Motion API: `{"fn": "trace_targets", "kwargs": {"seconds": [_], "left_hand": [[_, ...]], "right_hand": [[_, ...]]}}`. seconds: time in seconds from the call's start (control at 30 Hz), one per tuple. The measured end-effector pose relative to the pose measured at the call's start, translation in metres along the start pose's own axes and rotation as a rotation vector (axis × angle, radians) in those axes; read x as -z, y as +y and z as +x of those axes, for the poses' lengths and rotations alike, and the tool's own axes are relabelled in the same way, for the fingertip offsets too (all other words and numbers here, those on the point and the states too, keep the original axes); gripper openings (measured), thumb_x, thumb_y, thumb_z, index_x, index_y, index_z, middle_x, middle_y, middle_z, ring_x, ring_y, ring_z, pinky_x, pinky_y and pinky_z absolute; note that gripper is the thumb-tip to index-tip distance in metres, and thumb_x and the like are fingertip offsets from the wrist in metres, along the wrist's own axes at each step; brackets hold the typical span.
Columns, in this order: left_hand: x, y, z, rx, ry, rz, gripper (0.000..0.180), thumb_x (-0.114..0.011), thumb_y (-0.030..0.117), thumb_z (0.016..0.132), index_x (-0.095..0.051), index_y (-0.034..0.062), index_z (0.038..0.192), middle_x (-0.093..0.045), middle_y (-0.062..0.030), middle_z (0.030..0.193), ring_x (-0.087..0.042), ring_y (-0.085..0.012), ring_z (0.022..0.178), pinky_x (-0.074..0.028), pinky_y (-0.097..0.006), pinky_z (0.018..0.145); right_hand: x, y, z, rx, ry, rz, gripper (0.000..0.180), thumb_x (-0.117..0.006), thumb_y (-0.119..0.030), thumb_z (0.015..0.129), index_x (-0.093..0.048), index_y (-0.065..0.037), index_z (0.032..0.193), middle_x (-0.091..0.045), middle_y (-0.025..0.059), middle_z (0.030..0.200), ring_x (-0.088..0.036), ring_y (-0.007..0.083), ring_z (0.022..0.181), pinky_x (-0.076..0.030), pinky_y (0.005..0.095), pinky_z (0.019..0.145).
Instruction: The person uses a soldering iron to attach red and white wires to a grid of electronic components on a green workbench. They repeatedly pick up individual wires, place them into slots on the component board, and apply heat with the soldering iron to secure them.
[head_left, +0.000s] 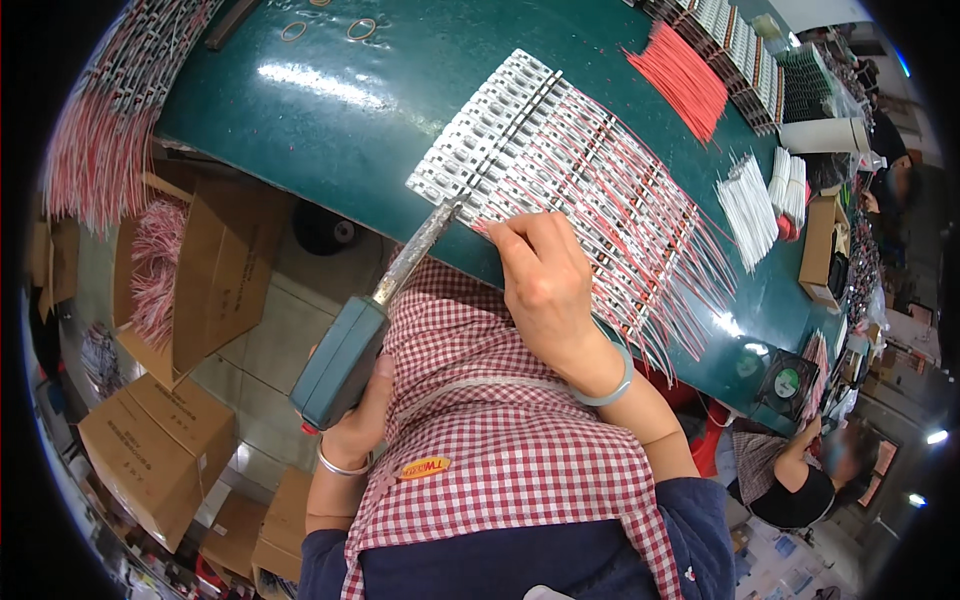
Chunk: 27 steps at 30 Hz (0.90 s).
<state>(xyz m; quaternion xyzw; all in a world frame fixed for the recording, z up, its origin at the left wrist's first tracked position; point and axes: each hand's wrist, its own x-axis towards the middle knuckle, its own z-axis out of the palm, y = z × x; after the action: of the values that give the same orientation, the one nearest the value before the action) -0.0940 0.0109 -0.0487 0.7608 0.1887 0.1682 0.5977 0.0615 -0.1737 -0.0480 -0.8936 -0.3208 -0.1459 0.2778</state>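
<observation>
A red-and-white checked apron [500, 440] lies nearest, and over it the left hand [360, 415] has its fingers wrapped tight around a teal-handled tool [345, 360] whose metal tip meets the near tabletop [330, 130] edge. The right hand [545, 280], fingers curled down, presses on a fanned row of white strips with thin red wires [560, 170]. By my judgement the strips nearest the tip are in hand, the rest waiting.

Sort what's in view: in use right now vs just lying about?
In use:
- left hand gripping teal tool, tip at white strips
- right hand on row of white strips with red wires

Lying about:
- loose red wire bundle
- white wire bundles
- cardboard boxes
- small fan
</observation>
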Motion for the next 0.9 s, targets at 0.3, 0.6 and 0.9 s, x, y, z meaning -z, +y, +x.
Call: {"fn": "trace_targets", "kwargs": {"seconds": [0.3,0.6,0.9], "left_hand": [[0.007,-0.021,-0.001,-0.071,0.095,-0.005,0.035,-0.069,-0.007,0.083,-0.062,-0.0082,0.118,-0.069,-0.014,0.1,-0.054,-0.01,0.059,-0.042,-0.024,0.051],[-0.005,-0.001,0.011,0.105,0.2,-0.265,0.033,-0.065,-0.01,0.083,-0.06,-0.0079,0.115,-0.067,-0.0158,0.104,-0.051,-0.0099,0.055,-0.041,-0.023,0.048],[0.005,0.007,0.008,0.101,0.268,-0.316,0.034,-0.066,-0.008,0.083,-0.059,-0.0067,0.115,-0.066,-0.0139,0.097,-0.053,-0.0108,0.055,-0.042,-0.024,0.047]], "right_hand": [[0.025,0.008,0.005,-0.076,0.019,0.122,0.02,-0.066,0.005,0.075,-0.07,-0.001,0.093,-0.061,0.0087,0.085,-0.059,0.0267,0.079,-0.05,0.0371,0.067],[0.078,0.169,0.075,-0.109,0.116,-0.198,0.007,-0.07,-0.006,0.083,-0.074,-0.007,0.089,-0.064,0.012,0.083,-0.062,0.0322,0.081,-0.051,0.0428,0.074],[0.061,0.206,0.087,-0.009,0.089,-0.229,0.016,-0.075,-0.015,0.082,-0.073,-0.006,0.094,-0.062,0.0122,0.097,-0.057,0.0319,0.096,-0.048,0.0426,0.083]]}}
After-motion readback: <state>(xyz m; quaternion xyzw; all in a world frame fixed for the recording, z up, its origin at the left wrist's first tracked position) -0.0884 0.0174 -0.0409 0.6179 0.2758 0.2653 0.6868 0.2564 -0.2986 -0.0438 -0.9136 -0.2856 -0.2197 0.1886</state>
